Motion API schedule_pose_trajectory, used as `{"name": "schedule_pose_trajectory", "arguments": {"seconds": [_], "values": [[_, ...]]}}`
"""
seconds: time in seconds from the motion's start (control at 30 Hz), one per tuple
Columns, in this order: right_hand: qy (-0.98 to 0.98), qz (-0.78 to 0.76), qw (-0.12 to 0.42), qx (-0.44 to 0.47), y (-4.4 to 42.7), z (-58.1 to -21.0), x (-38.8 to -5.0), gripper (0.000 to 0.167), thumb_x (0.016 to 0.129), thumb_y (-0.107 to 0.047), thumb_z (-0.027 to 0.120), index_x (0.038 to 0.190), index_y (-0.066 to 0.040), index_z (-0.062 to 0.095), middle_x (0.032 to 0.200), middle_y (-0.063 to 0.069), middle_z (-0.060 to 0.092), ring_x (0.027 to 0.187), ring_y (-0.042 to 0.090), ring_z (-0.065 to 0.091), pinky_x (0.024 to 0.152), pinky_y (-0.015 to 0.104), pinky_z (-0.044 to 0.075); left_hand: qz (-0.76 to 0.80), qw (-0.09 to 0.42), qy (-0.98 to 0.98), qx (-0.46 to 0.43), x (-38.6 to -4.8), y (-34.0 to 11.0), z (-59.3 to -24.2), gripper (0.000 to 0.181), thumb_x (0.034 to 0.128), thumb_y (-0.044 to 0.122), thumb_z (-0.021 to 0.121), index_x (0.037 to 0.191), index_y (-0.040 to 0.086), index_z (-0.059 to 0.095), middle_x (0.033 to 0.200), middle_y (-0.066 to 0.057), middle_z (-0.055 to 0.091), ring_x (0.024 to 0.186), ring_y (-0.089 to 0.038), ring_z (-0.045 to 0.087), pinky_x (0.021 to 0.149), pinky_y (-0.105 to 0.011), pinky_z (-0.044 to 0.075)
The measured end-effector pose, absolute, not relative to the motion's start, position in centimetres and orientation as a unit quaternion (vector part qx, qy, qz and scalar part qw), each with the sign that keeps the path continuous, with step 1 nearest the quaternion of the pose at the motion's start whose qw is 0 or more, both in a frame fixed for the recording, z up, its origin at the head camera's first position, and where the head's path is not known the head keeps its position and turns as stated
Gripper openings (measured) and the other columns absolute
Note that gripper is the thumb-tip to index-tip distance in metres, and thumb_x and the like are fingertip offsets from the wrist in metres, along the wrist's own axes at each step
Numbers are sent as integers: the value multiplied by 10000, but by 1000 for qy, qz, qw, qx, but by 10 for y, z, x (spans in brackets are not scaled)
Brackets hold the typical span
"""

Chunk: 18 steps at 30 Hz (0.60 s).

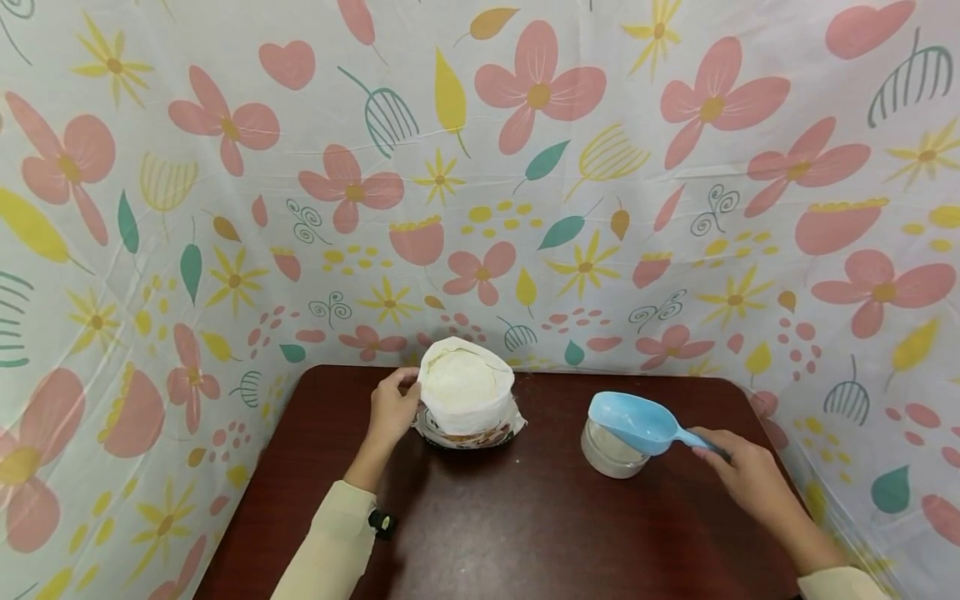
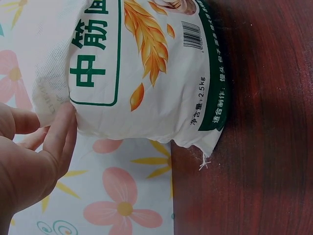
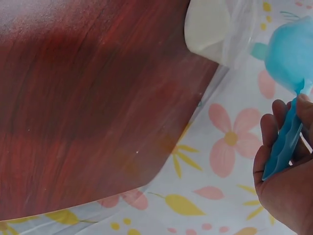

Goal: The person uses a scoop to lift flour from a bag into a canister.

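A white bag of flour stands at the back of the table with its top folded down, and pale flour shows inside. My left hand pinches the bag's folded rim on its left side. Green print, a wheat ear and "2.5kg" mark the flour bag in the left wrist view. My right hand grips the handle of a light blue scoop. The scoop is over a clear round container holding flour, and hides part of its opening. In the right wrist view, fingers curl round the scoop's handle.
The dark red-brown table carries specks of white powder. A flower-printed cloth hangs behind the table and along both sides. The container stands to the right of the bag, with bare tabletop between them.
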State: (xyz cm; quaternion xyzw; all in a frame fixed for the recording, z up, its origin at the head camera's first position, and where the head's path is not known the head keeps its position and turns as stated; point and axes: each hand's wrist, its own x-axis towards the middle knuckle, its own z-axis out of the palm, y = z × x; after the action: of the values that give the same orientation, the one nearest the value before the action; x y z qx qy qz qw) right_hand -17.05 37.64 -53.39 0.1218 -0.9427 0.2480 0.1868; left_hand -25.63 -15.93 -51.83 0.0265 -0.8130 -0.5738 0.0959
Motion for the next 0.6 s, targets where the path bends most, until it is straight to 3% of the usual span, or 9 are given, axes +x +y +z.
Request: {"name": "schedule_pose_trajectory", "arguments": {"seconds": [0.1, 0.3, 0.6], "values": [[-941, 257, 186, 118, 373, -531, -171, 279, 888, -97, 800, 1153, -179, 777, 1039, 40, 773, 949, -219, 505, 716, -23, 392, -575, 98, -812, 24, -257, -159, -519, 260, 1007, 72, 605, 1240, 28, 710, 1082, -198, 702, 735, -167, 718, 666, -366, 665], [-938, 268, 183, 123, 363, -522, -174, 260, 918, -125, 780, 1173, -171, 773, 1044, 31, 773, 962, -213, 513, 756, -51, 385, -576, 97, -811, 26, -257, -159, -519, 257, 1007, 78, 601, 1234, 25, 710, 1073, -185, 699, 728, -164, 710, 693, -434, 669], [-943, 249, 171, 143, 342, -501, -182, 270, 970, -195, 730, 1237, -228, 750, 1119, -8, 758, 1029, -13, 623, 810, 23, 447, -573, 101, -813, 24, -257, -158, -519, 250, 1001, 53, 605, 1223, 23, 716, 1070, -202, 693, 726, -157, 709, 656, -330, 659]]}}
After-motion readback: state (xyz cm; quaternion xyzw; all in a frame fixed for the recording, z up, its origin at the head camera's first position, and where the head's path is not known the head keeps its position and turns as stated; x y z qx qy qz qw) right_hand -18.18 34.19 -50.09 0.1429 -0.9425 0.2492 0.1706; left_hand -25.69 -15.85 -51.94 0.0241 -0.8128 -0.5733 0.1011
